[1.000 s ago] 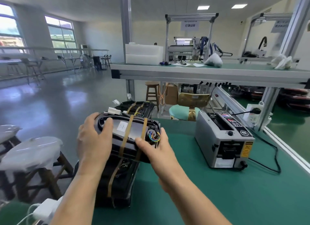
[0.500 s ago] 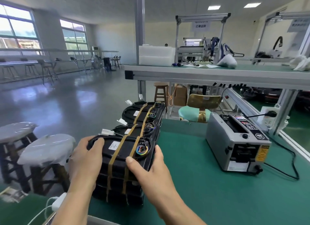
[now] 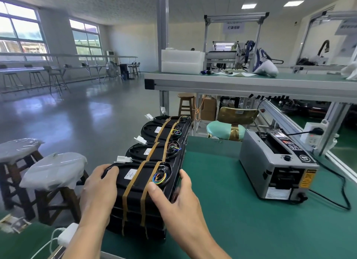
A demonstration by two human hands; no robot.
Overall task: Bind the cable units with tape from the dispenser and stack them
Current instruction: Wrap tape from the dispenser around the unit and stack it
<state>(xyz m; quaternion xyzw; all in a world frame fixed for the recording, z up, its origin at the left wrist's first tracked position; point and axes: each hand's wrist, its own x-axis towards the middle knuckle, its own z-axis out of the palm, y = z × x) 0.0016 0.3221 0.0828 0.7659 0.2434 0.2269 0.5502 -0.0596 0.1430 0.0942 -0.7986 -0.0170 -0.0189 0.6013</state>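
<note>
A black cable unit (image 3: 141, 179) bound with two tan tape strips lies on top of the nearest stack at the left edge of the green bench (image 3: 241, 210). My left hand (image 3: 98, 193) grips its left end, fingers curled over the rim. My right hand (image 3: 173, 197) holds its right end, thumb on top near the coloured wires. Two more taped stacks, one (image 3: 154, 150) and another (image 3: 166, 128), line up behind it. The grey tape dispenser (image 3: 274, 162) stands to the right, apart from both hands.
Two plastic-wrapped stools (image 3: 52, 171) stand off the bench's left edge. A white adapter with cable (image 3: 67, 237) lies near my left forearm. The dispenser's black cord (image 3: 343, 191) trails right to a socket (image 3: 312, 135). An upper shelf (image 3: 251, 83) spans overhead behind.
Both hands lowered the taped unit from mid-air onto the nearest stack. My view shifted so the row of stacks now shows behind it.
</note>
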